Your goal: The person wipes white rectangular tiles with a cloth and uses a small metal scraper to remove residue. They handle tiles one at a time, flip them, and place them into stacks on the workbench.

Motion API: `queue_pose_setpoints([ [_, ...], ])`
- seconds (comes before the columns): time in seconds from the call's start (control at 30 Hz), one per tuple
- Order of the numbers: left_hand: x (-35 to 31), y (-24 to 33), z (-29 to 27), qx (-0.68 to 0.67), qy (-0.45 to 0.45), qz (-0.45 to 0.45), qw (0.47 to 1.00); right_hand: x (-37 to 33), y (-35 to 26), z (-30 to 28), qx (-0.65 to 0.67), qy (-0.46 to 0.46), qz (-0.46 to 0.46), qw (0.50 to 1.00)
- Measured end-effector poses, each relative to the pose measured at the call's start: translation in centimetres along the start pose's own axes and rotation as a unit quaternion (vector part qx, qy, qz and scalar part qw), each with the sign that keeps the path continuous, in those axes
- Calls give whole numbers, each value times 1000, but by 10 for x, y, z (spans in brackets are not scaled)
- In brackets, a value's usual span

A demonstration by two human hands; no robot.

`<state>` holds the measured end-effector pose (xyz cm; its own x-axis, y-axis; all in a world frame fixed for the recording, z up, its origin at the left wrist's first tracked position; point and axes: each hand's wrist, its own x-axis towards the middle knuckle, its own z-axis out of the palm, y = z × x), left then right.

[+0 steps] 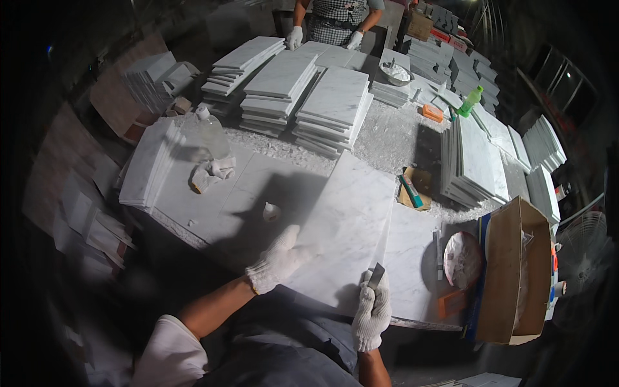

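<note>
Right hand (372,313), its grip curled tightly around a flat grey blade (376,275), sits by the near right corner of the white marble slab (348,226). Left hand (277,261), its grip loosely spread, is at the slab's near left edge; blur hides whether its fingertips touch. From both hands the slab stretches away, its long axis leaning rightward at the far end. Its right long edge runs outward from the blade, so the right hand is nearer that side. Left of the slab lies a small white cap (271,211); well to the right stands an open cardboard box (500,277). Farther out, marble stacks (335,97) rest on the tabletop (394,137), a co-worker (335,19) behind them.
</note>
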<state>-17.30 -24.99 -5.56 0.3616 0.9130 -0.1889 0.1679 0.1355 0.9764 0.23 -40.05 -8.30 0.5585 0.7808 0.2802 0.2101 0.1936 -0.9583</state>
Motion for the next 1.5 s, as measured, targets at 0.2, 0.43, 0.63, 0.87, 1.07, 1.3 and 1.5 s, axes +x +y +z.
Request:
queue_pose_setpoints([
  [0.2,3,1,-5,15,-20,14,1000,1,-12,-1,68,13,97,993],
  [0.43,17,55,-47,-64,-14,30,997,11,-15,-8,87,43,50,994],
  [0.63,83,106,-104,28,8,170,985,35,-11,5,-9,-41,23,999],
  [0.87,171,119,-146,194,97,148,965,66,-17,22,-235,-69,-137,960],
  [1.07,234,112,-154,60,37,131,989,77,-38,23,-247,-163,-107,949],
  [1.3,300,96,-162,76,4,105,992,84,-36,31,-229,-129,-137,955],
  [1.5,296,90,-140,31,-38,83,995,81,-31,27,-224,-214,-9,951],
])
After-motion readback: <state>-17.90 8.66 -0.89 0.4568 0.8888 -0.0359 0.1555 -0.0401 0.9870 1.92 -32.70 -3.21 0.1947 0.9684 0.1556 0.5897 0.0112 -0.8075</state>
